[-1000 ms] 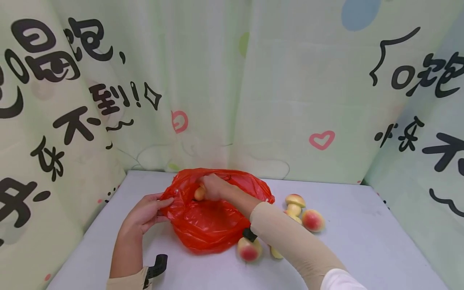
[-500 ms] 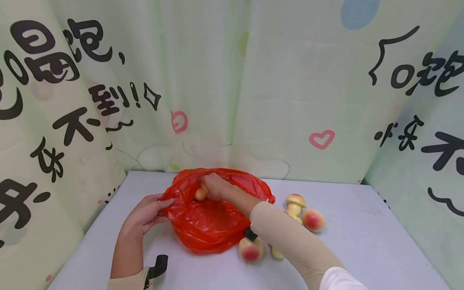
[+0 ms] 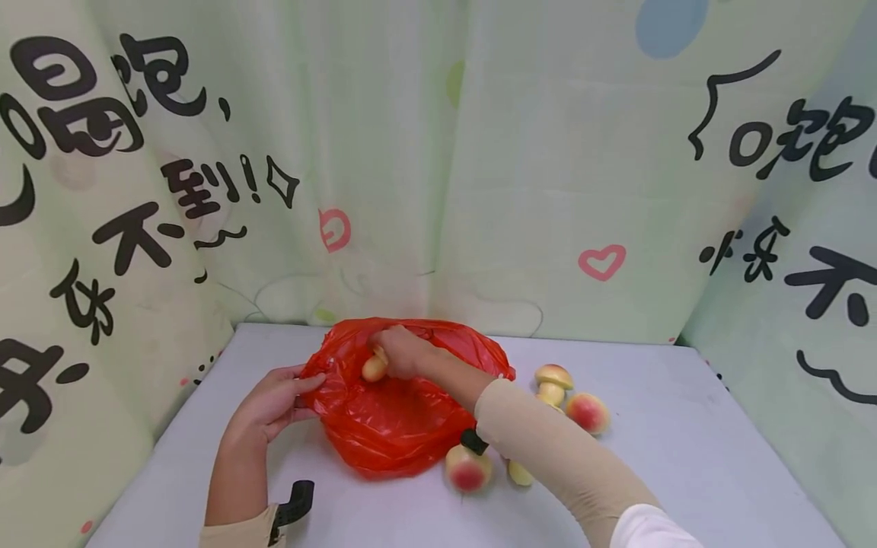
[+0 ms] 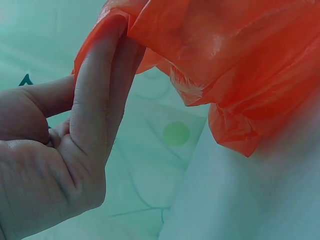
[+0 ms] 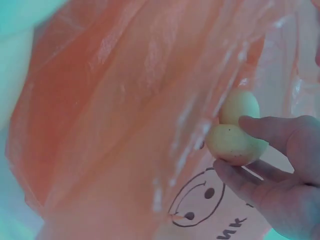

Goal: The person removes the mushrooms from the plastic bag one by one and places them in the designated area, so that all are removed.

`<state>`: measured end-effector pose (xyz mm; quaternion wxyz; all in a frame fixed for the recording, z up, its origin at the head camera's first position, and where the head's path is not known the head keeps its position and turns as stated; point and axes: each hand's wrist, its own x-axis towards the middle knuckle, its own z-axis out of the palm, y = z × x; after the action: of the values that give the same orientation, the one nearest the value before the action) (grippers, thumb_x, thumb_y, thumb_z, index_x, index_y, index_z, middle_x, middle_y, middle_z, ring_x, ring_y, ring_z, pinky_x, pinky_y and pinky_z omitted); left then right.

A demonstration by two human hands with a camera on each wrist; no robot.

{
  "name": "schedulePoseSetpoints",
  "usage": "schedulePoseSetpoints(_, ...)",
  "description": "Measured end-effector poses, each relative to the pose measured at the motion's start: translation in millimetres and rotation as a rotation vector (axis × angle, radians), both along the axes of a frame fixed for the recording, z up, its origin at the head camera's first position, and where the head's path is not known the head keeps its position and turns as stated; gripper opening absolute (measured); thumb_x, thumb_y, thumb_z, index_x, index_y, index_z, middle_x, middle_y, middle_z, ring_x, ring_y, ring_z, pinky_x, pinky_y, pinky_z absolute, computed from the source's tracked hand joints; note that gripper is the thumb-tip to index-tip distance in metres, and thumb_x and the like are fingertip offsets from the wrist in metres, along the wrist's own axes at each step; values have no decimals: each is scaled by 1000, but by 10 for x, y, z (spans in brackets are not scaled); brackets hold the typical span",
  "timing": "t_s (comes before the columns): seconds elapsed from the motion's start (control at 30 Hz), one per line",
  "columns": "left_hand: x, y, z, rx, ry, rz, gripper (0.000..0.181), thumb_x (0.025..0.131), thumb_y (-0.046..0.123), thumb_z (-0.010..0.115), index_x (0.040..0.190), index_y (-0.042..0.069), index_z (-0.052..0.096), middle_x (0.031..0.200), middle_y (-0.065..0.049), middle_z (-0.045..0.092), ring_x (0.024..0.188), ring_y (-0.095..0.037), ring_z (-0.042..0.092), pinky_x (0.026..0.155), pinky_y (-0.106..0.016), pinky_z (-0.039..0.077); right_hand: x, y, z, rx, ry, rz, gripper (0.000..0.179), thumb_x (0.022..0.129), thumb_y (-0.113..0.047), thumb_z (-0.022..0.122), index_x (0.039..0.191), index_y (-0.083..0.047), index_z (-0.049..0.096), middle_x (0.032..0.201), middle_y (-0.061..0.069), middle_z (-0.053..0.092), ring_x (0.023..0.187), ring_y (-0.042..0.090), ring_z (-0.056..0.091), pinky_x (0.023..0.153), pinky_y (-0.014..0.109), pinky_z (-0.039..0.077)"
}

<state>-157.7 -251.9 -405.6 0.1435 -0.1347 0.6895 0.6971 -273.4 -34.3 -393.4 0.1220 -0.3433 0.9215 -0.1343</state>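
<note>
A red plastic bag (image 3: 404,438) lies with its mouth spread wide on the table. My left hand (image 3: 277,403) pinches its left rim between thumb and fingers; in the left wrist view the fingers (image 4: 95,100) reach under the red film. Inside the bag's mouth, my right hand (image 3: 404,352) holds a toy mushroom (image 3: 374,368). The right wrist view shows that pale yellow mushroom (image 5: 239,142) between thumb and fingers, near the bag's thin wall. The bag's bottom and anything in it are hidden.
Right of the bag stand a mushroom (image 3: 552,383) and a red-and-yellow peach-like fruit (image 3: 588,413). Another such fruit (image 3: 469,469) sits at the bag's front right. A yellow piece (image 3: 521,473) is partly covered by my right sleeve (image 3: 555,449). A printed curtain (image 3: 425,152) encloses the table.
The head view has shifted slightly. In my right hand the mushroom has turned a little, and more of it shows. My left hand keeps its hold on the rim.
</note>
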Motion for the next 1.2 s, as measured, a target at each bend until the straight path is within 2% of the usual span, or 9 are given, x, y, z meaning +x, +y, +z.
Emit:
schedulePoseSetpoints(0.27, 5, -13, -1, 0, 17, -14, 58, 105, 28, 64, 153, 2, 45, 118, -7, 70, 93, -19, 73, 84, -32, 64, 109, 77, 102, 21, 15, 70, 38, 95, -14, 75, 133, -16, 69, 116, -1, 72, 99, 15, 61, 91, 26, 59)
schedulePoseSetpoints(0.47, 12, -20, 15, -22, 9, -11, 59, 105, 29, 64, 154, 3, 44, 119, -7, 69, 94, -19, 72, 84, -32, 64, 207, 179, 173, 63, 65, 152, 40, 95, -12, 73, 135, -12, 67, 124, 2, 70, 111, 19, 60, 101, 31, 55)
schedulePoseSetpoints(0.73, 20, -13, 13, -22, 21, -21, 59, 105, 28, 63, 154, 1, 43, 119, -7, 69, 94, -19, 72, 84, -32, 64, 358, 370, 307, 26, 40, 143, 42, 95, -10, 72, 137, -17, 67, 135, 0, 67, 127, 22, 57, 109, 36, 52)
schedulePoseSetpoints(0.83, 15, -16, 14, -23, 19, -21, 58, 106, 28, 62, 154, 1, 43, 117, -7, 69, 94, -19, 72, 84, -32, 64, 415, 454, 353, 14, 36, 147, 44, 94, -8, 72, 137, -18, 67, 136, -1, 66, 128, 21, 57, 107, 34, 53)
schedulePoseSetpoints(0.97, 17, -19, 20, -27, 25, -27, 59, 106, 28, 62, 154, 1, 42, 118, -7, 69, 95, -19, 72, 85, -32, 64, 507, 561, 416, 0, 35, 153, 45, 93, -7, 73, 136, -20, 67, 132, -2, 66, 121, 18, 58, 97, 28, 57)
schedulePoseSetpoints(1.2, 29, -21, 40, -25, 26, -27, 58, 106, 28, 62, 154, 1, 43, 117, -7, 69, 95, -19, 72, 85, -32, 64, 681, 749, 491, -16, 31, 177, 46, 93, -10, 75, 137, -23, 67, 131, -4, 66, 120, 14, 59, 92, 22, 57)
